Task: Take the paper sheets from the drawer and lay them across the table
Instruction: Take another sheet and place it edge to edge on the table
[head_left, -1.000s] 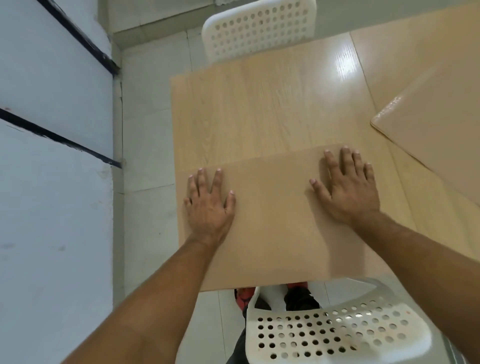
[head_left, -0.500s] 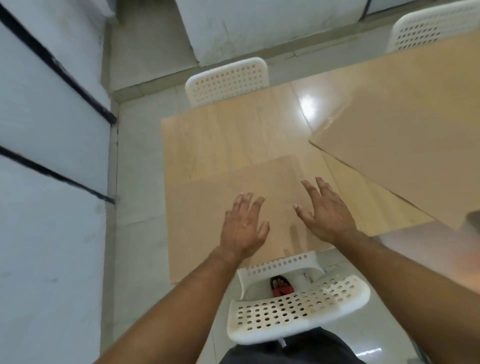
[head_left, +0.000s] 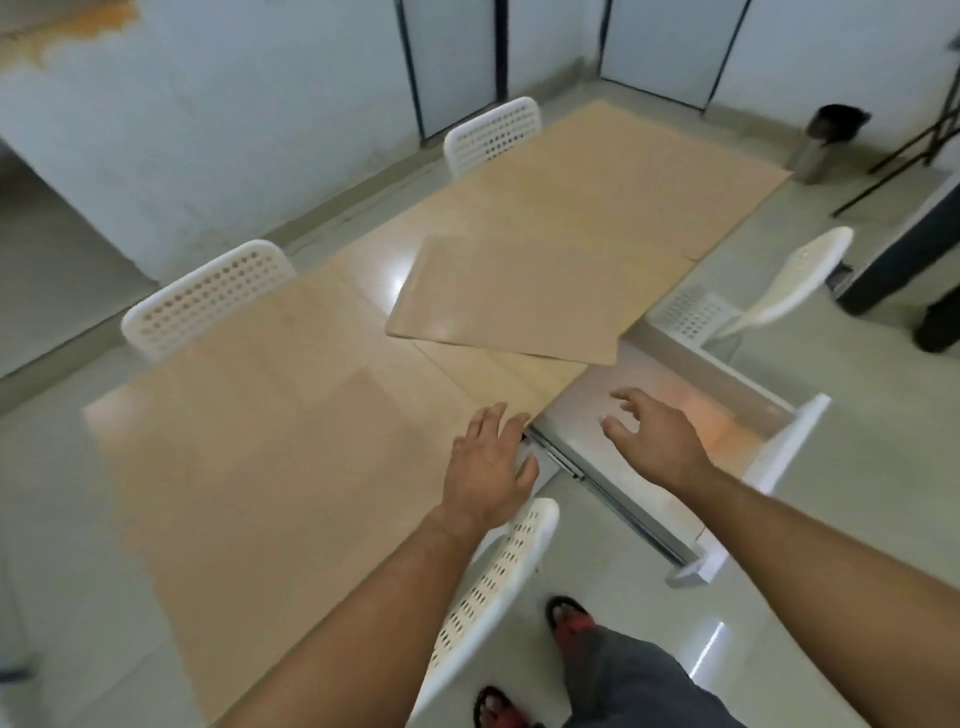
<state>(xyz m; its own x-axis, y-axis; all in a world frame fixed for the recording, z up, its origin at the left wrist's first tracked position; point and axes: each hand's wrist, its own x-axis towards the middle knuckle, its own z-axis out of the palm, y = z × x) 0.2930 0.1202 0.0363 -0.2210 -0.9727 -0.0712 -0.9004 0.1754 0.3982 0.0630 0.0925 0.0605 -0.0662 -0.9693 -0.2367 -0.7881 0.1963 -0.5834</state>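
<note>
Large tan paper sheets cover the long wooden table (head_left: 374, 270). One sheet (head_left: 249, 467) lies flat on the near left part. Another sheet (head_left: 519, 301) lies skewed in the middle, its corner jutting past the table's edge. A third sheet (head_left: 623, 176) lies at the far end. The white drawer (head_left: 795, 441) stands pulled out at the table's right side, its inside pale and blurred. My left hand (head_left: 488, 462) hovers at the table's edge, fingers apart, holding nothing. My right hand (head_left: 654, 441) is spread above the drawer, also holding nothing.
White perforated chairs stand around the table: one (head_left: 208, 296) at the far left, one (head_left: 493, 132) at the far side, one (head_left: 779, 280) on the right, one (head_left: 493, 582) just below my left arm. A dark bin (head_left: 826, 140) sits on the floor at the back right.
Both hands have lifted off the near sheet and moved right, to the table's edge and over the open drawer. My view has swung right and up, taking in the whole table.
</note>
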